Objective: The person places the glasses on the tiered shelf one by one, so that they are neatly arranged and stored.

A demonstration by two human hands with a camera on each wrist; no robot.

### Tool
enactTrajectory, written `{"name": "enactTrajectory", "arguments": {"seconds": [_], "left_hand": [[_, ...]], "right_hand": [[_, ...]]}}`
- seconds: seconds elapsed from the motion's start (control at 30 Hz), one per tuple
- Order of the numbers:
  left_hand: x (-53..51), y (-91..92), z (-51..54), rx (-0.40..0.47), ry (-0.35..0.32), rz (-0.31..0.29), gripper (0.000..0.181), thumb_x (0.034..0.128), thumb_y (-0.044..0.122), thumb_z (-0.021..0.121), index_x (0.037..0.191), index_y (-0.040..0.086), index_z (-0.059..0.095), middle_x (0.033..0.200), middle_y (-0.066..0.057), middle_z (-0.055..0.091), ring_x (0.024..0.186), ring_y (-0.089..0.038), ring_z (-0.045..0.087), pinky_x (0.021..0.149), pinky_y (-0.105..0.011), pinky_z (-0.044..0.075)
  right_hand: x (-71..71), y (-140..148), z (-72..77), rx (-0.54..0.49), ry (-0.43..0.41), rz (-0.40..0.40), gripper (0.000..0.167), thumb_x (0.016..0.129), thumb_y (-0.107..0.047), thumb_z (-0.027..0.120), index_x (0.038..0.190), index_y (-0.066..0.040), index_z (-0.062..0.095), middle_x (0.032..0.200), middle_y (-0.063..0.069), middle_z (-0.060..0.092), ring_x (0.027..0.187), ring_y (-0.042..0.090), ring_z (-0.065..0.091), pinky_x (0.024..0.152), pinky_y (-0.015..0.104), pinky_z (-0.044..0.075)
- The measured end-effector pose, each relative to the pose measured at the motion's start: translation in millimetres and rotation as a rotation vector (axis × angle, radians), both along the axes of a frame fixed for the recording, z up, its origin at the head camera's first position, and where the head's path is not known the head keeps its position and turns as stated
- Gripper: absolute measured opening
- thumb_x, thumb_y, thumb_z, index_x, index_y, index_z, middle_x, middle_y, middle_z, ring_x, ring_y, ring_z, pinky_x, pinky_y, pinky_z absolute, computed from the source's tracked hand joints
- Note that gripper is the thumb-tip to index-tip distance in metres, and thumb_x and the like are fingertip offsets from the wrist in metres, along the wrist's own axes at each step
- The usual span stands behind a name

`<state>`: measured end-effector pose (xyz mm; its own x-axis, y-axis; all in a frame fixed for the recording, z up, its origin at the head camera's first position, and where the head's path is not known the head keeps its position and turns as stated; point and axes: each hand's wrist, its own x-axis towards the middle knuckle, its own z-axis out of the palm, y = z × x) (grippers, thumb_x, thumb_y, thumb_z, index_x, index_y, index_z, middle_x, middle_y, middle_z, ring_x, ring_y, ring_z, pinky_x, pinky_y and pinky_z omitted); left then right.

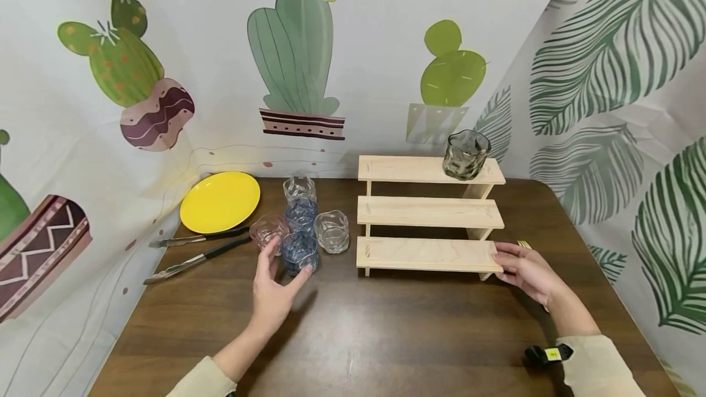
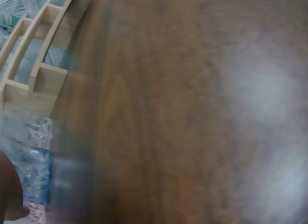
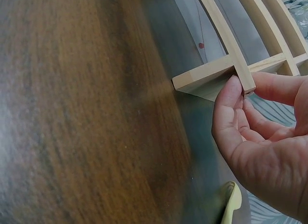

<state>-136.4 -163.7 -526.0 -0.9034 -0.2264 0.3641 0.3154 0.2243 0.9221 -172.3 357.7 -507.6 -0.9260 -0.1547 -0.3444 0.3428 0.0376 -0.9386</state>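
Observation:
A three-step wooden shelf rack (image 1: pixel 430 211) stands right of centre. My right hand (image 1: pixel 528 274) pinches the right end of its lowest board, thumb and fingers on opposite faces in the right wrist view. A smoky grey glass (image 1: pixel 466 155) sits on the top board. Around the front blue glass (image 1: pixel 300 254), my left hand (image 1: pixel 274 296) spreads thumb and fingers; firm contact cannot be made out. Beside that glass are a pink glass (image 1: pixel 269 230), a second blue glass (image 1: pixel 301 213) and two clear glasses (image 1: pixel 333 233), closely grouped. Only the left thumb (image 2: pixel 10 190) shows in the left wrist view.
A yellow plate (image 1: pixel 220 203) lies at the back left, with black-handled metal tongs (image 1: pixel 201 256) in front of it. Gold fork tines (image 1: pixel 524 244) show behind the right hand. A patterned cloth (image 1: pixel 375 48) hangs behind the wooden table (image 1: pixel 386 336).

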Motion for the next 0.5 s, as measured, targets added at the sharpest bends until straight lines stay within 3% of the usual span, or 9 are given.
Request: {"name": "enactTrajectory", "arguments": {"seconds": [0.23, 0.5], "left_hand": [[-2.5, 1.5, -11.2, -0.009, -0.096, -0.017, 0.091, 0.0797, 0.006, 0.091, 0.155, 0.008, 0.04, 0.156, -0.016, 0.045, 0.145, -0.032, 0.041, 0.119, -0.051, 0.031], [-11.4, -0.4, -18.9, -0.055, -0.112, -0.013, 0.095, 0.0799, 0.011, 0.092, 0.157, 0.009, 0.037, 0.156, -0.016, 0.044, 0.143, -0.033, 0.044, 0.118, -0.05, 0.034]], "right_hand": [[1.0, -0.1, 1.2, -0.016, 0.001, -0.005, 0.068, 0.106, -0.008, 0.058, 0.155, 0.016, 0.019, 0.109, -0.001, 0.066, 0.093, 0.011, 0.066, 0.076, 0.027, 0.058], [1.9, -1.0, 2.4, -0.028, 0.0, -0.015, 0.065, 0.105, -0.008, 0.059, 0.153, 0.016, 0.022, 0.107, 0.0, 0.066, 0.092, 0.011, 0.066, 0.075, 0.027, 0.058]]}}
